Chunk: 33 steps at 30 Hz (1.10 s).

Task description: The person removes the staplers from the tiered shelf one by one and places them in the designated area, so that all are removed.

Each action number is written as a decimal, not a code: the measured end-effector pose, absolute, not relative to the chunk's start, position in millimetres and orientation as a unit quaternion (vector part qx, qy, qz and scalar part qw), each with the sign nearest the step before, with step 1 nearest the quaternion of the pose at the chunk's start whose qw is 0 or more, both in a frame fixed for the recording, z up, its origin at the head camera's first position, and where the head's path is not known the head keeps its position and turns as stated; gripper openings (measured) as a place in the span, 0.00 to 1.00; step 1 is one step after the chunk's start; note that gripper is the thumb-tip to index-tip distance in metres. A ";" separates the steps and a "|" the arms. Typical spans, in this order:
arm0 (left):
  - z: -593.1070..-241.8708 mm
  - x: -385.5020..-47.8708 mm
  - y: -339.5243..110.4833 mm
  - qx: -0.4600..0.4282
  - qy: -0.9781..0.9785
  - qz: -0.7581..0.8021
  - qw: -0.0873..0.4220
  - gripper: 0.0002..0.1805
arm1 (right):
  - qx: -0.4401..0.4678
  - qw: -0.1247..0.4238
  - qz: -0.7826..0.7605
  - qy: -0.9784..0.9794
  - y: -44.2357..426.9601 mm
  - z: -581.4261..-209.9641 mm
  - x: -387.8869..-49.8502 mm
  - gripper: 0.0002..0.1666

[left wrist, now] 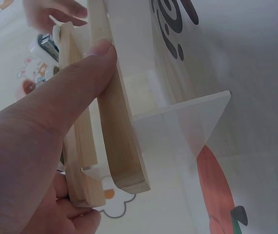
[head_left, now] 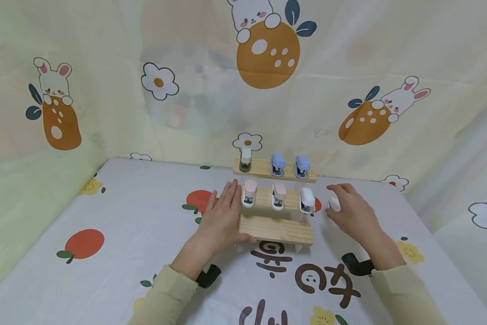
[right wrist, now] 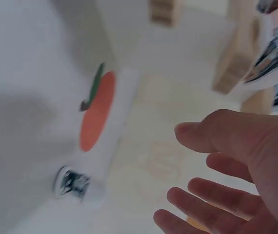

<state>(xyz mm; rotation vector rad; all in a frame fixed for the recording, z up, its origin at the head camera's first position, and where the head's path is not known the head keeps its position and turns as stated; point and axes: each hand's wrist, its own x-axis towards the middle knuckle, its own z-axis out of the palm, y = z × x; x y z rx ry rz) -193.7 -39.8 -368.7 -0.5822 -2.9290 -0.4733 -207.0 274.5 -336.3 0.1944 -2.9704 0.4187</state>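
A three-step wooden stand [head_left: 276, 229] is at the middle of the table. My left hand [head_left: 221, 221] lies along its left side, thumb at the front step; the left wrist view shows that thumb [left wrist: 87, 70] on the wood. The middle step carries two pink mini staplers [head_left: 250, 192] and a white one [head_left: 307, 199]. Right of the stand, my right hand [head_left: 355, 216] is spread beside another white stapler [head_left: 334, 204] on the table. In the right wrist view this stapler [right wrist: 75, 185] lies apart from the hand [right wrist: 236, 170], with nothing between the fingers.
On the rear step are a white-topped stapler with a dark base [head_left: 245, 160] and two blue ones [head_left: 278, 164]. Clear supports [left wrist: 182, 117] hold the steps. A patterned cloth [head_left: 117, 271] covers the table, and a printed curtain [head_left: 203, 113] hangs behind it.
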 end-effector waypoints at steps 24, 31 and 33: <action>-373.0 -193.6 -39.9 -0.192 -0.967 -0.158 0.061 0.75 | 0.117 0.089 0.219 -0.965 233.0 -327.7 -175.9 0.43; -370.8 -192.2 -42.1 -0.196 -0.966 -0.156 0.059 0.75 | 0.146 0.162 0.218 -0.951 225.2 -332.0 -176.2 0.36; -370.0 -192.8 -42.9 -0.199 -0.966 -0.156 0.060 0.75 | 0.155 0.180 0.218 -0.947 223.1 -333.0 -177.5 0.34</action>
